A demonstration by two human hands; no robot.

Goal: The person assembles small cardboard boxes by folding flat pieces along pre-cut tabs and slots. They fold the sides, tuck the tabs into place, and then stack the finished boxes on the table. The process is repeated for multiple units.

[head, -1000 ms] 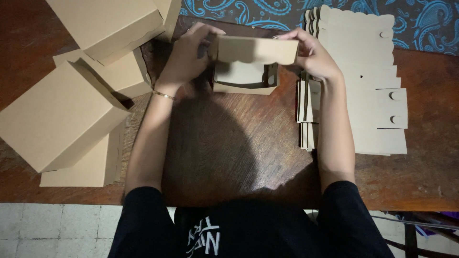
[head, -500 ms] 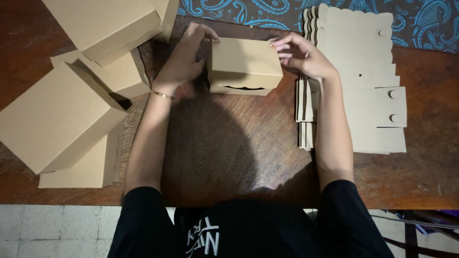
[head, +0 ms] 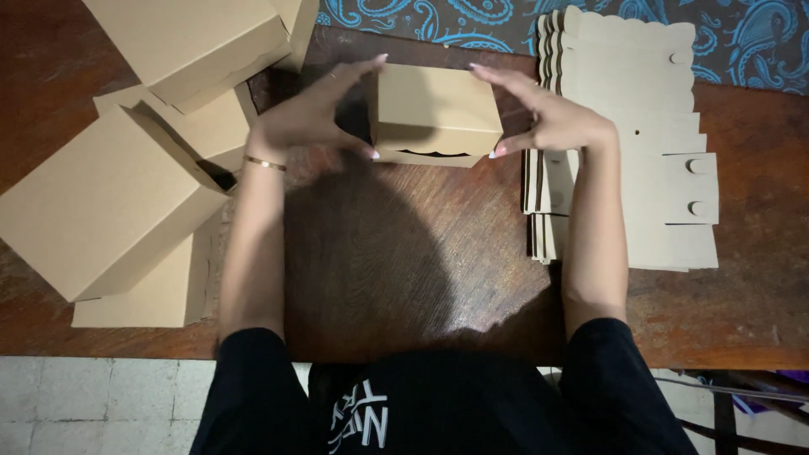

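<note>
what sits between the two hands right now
In the head view, a closed brown cardboard box sits between the left hand and right hand, on the wooden table.

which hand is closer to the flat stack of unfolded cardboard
Right. The right hand is at the right side of the small closed box, right beside the flat cardboard stack. The left hand is on the box's far side, near the folded boxes.

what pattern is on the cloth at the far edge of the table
A blue paisley pattern on a dark ground; the cloth shows best in the head view, top right.
</note>
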